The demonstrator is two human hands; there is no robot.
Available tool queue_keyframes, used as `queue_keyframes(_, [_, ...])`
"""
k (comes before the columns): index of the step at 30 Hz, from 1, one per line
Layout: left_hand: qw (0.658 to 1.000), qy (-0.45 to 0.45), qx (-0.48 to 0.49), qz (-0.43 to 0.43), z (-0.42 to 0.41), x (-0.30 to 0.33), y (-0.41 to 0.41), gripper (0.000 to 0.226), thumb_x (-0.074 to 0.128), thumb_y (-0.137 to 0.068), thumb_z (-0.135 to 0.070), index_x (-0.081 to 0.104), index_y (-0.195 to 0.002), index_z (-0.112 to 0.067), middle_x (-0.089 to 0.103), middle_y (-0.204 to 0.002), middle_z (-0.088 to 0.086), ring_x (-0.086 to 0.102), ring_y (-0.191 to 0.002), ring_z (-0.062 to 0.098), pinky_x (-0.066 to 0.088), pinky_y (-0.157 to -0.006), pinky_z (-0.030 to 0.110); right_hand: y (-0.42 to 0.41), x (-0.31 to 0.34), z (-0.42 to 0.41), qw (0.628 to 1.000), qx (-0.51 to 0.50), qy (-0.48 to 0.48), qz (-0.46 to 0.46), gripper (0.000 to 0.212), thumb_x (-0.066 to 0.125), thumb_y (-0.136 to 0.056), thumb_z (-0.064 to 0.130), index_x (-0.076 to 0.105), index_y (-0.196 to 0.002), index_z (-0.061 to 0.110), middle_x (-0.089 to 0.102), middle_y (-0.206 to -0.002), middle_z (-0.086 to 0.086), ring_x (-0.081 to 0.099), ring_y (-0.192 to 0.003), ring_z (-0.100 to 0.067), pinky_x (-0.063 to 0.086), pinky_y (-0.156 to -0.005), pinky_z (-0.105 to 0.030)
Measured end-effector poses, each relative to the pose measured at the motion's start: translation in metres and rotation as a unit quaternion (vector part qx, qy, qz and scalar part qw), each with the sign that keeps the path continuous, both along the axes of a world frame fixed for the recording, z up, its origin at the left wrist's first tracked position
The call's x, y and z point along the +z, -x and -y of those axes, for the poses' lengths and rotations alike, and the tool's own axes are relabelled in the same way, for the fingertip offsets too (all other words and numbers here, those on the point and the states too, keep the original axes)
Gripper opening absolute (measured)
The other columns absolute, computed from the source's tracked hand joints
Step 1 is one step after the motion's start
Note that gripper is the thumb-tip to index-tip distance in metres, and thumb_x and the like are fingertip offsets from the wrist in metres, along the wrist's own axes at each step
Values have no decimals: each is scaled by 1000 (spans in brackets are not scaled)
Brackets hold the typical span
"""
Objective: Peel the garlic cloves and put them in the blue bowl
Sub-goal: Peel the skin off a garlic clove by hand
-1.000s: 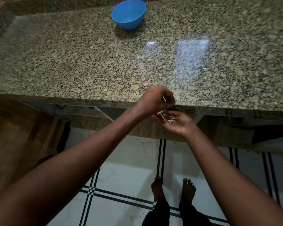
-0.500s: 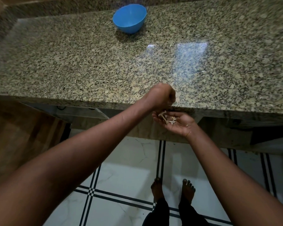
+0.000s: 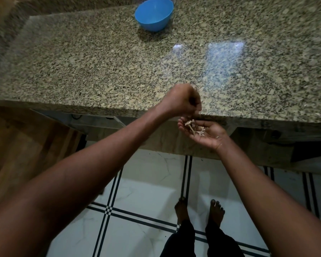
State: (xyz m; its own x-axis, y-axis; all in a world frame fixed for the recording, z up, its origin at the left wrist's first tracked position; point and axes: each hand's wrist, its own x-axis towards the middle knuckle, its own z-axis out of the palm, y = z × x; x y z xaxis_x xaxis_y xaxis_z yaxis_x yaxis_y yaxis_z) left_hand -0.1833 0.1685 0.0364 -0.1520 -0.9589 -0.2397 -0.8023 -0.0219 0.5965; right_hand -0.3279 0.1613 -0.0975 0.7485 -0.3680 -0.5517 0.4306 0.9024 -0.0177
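Cupping garlic skins (image 3: 195, 127), the right hand (image 3: 205, 133) lies palm-up, fingers relaxed, below the worktop (image 3: 100, 67) edge — left hand (image 3: 183, 101) clenched above it, contents hidden; bowl (image 3: 153, 13) far back.

Bowl (image 3: 153, 13): plain blue. Counter (image 3: 100, 62): granite, speckled tan, grey and black. Skins (image 3: 195, 127) in my right palm: pale beige. Floor (image 3: 146, 197): white marbled tiles, black double stripes crossing in small checks. My trousers (image 3: 183, 242): black.
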Motion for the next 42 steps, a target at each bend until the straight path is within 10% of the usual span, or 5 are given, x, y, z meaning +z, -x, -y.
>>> queue_keyframes(15, [788, 47, 412, -455, -139, 42, -106, 13, 65, -94, 4, 71, -105, 4, 75, -88, 10, 72, -77, 15, 61, -75, 24, -70, 85, -47, 988, 133, 79, -23, 47, 32, -98, 8, 65, -115, -21, 64, -124, -35, 70, -108, -46, 56, -97, -52])
queue_keyframes(31, [386, 242, 659, -599, -398, 28, -292, 22, 50, -104, -6, 71, -99, 2, 73, -86, 12, 70, -82, 19, 60, -68, 24, -382, 125, -224, 926, 355, 104, -84, 37, 37, -95, 6, 68, -107, -11, 69, -107, -24, 70, -92, -35, 53, -89, -46])
queue_keyframes(42, [258, 265, 686, -627, -555, -34, -496, 26, 49, -103, -11, 70, -100, 4, 74, -86, 14, 72, -80, 20, 63, -73, 29, -625, 100, -378, 891, 427, 109, -105, 34, 43, -85, 6, 67, -104, -9, 69, -99, -23, 69, -87, -33, 52, -86, -43])
